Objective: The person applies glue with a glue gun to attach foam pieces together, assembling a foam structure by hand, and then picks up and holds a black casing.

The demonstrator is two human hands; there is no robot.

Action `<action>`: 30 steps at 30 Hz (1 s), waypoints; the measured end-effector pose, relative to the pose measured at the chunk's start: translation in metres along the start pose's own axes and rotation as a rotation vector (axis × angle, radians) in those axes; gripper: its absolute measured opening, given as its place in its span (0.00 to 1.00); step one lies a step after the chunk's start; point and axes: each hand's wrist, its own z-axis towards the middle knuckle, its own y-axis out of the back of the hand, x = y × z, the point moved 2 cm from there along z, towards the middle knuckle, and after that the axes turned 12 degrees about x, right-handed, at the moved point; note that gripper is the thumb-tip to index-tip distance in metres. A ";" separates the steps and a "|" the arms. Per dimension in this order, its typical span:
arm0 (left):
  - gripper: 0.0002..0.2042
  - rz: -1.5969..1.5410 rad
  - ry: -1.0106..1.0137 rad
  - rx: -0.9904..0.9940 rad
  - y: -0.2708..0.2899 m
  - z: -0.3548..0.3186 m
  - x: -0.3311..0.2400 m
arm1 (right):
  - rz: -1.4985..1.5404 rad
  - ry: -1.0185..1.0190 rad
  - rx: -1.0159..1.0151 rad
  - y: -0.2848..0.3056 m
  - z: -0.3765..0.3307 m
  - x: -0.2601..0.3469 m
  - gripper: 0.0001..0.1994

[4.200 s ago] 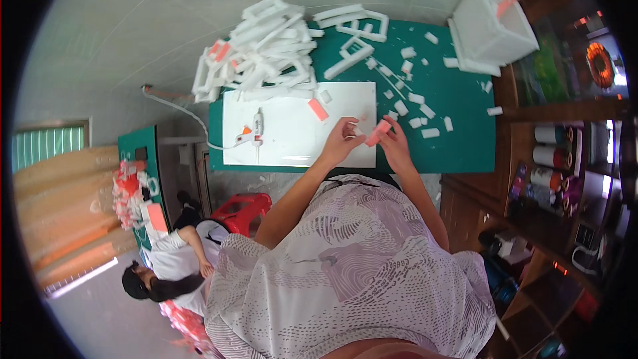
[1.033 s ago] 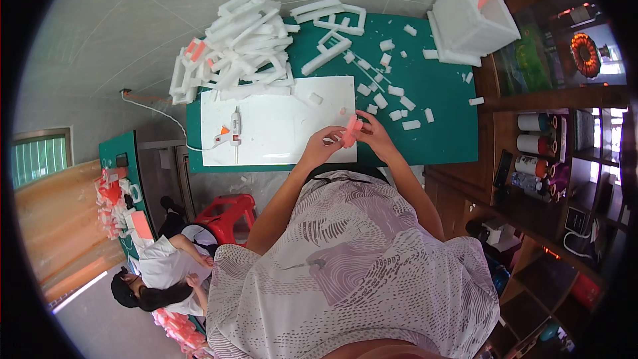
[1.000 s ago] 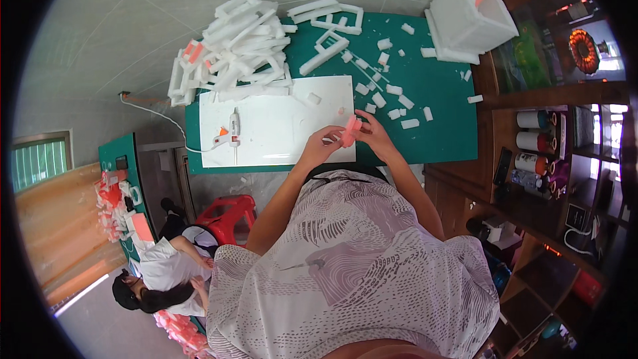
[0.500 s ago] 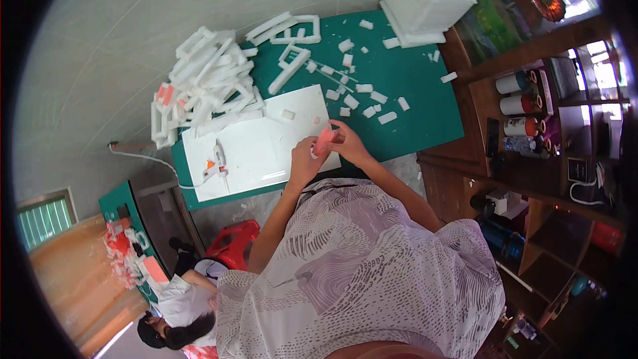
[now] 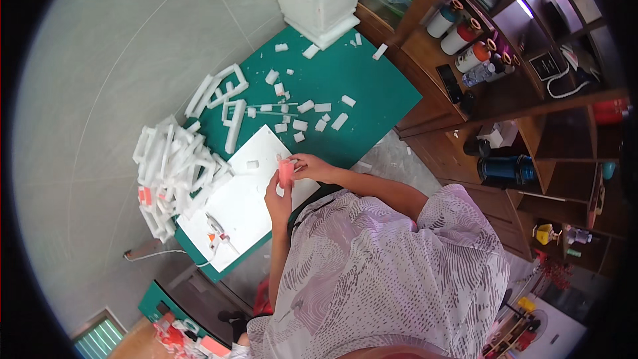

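Observation:
A small pink foam-like piece [image 5: 286,173] is held between my two hands over the white board [image 5: 249,189]. My left hand [image 5: 280,198] grips it from the near left, fingers closed round its lower part. From the right, my right hand [image 5: 308,167] pinches its other side with bent fingers. Whether the piece is one block or several joined parts cannot be made out. A glue gun [image 5: 218,231] with a white cord lies toward the board's left end. On the board beyond my hands sits a small white foam block [image 5: 252,164].
A heap of white foam frames [image 5: 176,169] covers the table's left part. Small white blocks [image 5: 305,106] are scattered over the green tabletop [image 5: 345,136]. At the far end stands a white foam box [image 5: 316,6]. Wooden shelves [image 5: 505,86] with bottles flank the right side.
My view has turned, so the table appears rotated and shifted left. Both hands still hold the pink piece, which now shows more upright. The person at lower left is mostly out of view.

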 end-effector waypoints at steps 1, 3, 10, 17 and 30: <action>0.20 0.054 -0.030 -0.022 -0.001 0.001 -0.003 | -0.004 -0.025 -0.009 0.001 -0.002 0.001 0.30; 0.20 0.107 -0.061 -0.002 0.000 0.002 -0.006 | 0.018 0.007 -0.027 0.001 -0.001 -0.008 0.30; 0.19 0.298 -0.115 0.021 -0.002 0.006 -0.002 | 0.019 0.009 -0.035 0.002 0.001 -0.007 0.29; 0.18 0.188 -0.081 0.005 -0.006 0.008 -0.003 | -0.056 0.003 -0.081 0.012 0.004 -0.013 0.29; 0.20 -0.515 0.138 0.105 -0.009 0.002 0.029 | 0.087 0.026 0.101 0.003 0.002 -0.009 0.37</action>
